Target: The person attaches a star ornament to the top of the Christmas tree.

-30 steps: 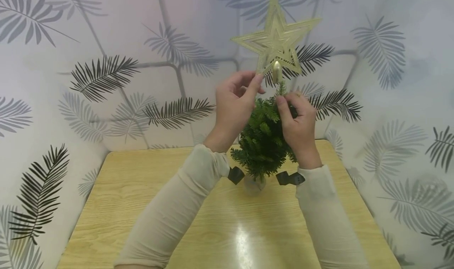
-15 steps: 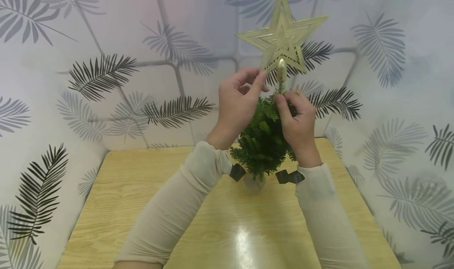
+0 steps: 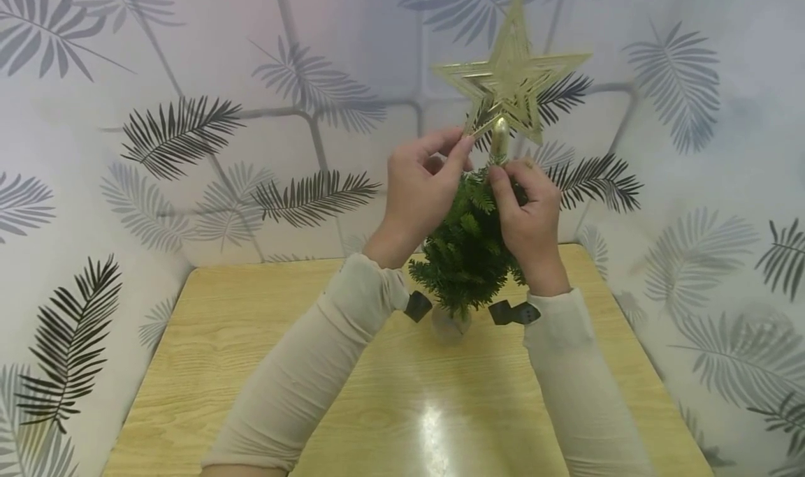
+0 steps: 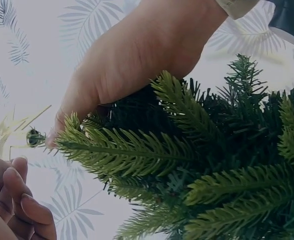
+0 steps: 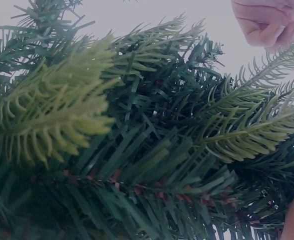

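A gold star tree topper (image 3: pixel 511 79) with a short gold tube (image 3: pixel 499 139) at its base stands over a small artificial Christmas tree (image 3: pixel 465 246). My left hand (image 3: pixel 423 180) pinches the star's lower left point between thumb and fingers. My right hand (image 3: pixel 533 215) pinches the tree's top sprig just under the tube, whose lower end sits over the sprig's tip. In the left wrist view the tube's dark open end (image 4: pixel 35 137) faces the right hand's fingertips. Green branches (image 5: pixel 137 165) fill most of the right wrist view, with the left hand (image 5: pixel 269 22) at its upper right.
The tree stands on a pale round base (image 3: pixel 450 325) near the back of a wooden table (image 3: pixel 264 365). Behind the table rises a wall (image 3: pixel 352 58) with a leaf pattern. Black wrist straps (image 3: pixel 514 313) hang beside the lower branches.
The star has moved right, then down, with my left hand following. Its tube has come down over the sprig's tip, close to my right fingers. My right hand has stayed in place.
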Demonstrator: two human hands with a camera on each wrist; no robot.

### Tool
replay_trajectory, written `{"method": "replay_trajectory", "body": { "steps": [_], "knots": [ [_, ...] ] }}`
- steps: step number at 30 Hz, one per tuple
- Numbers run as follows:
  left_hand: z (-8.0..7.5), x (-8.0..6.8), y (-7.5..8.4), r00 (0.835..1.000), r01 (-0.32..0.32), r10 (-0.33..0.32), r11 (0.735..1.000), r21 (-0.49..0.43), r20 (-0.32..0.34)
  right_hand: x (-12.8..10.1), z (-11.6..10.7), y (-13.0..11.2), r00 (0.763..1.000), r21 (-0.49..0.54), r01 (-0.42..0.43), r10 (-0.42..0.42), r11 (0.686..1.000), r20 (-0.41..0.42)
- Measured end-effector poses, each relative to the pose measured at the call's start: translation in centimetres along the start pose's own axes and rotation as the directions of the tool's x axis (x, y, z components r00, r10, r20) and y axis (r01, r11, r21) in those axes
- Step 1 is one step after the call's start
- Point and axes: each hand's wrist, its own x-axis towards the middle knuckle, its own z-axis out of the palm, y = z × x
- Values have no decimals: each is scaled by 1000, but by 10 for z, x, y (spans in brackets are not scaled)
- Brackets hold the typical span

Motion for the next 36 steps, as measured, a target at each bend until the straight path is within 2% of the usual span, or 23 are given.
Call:
{"method": "replay_trajectory", "body": {
  "steps": [7, 16, 25, 33, 36],
  "knots": [
    [2, -4, -6, 1000, 27, -26, 1000, -9, 9, 0, -1, 2, 1000, 10, -7, 7, 1000, -5],
    [0, -4, -6, 1000, 13, -13, 1000, 12, 28, 0, -2, 1, 1000, -1, -1, 1, 1000, 0],
    [-1, -5, -10, 996, -70, 62, 990, 120, 65, -2, -4, 2, 1000, -30, 18, -18, 999, 15],
    [-3, -5, -8, 992, -97, 84, 985, 142, 93, -3, -5, 4, 1000, -38, 19, -19, 999, 14],
    [-3, -4, -9, 991, -118, 105, 980, 159, 85, -3, -5, 2, 1000, -52, 18, -17, 998, 16]
  ]
}}
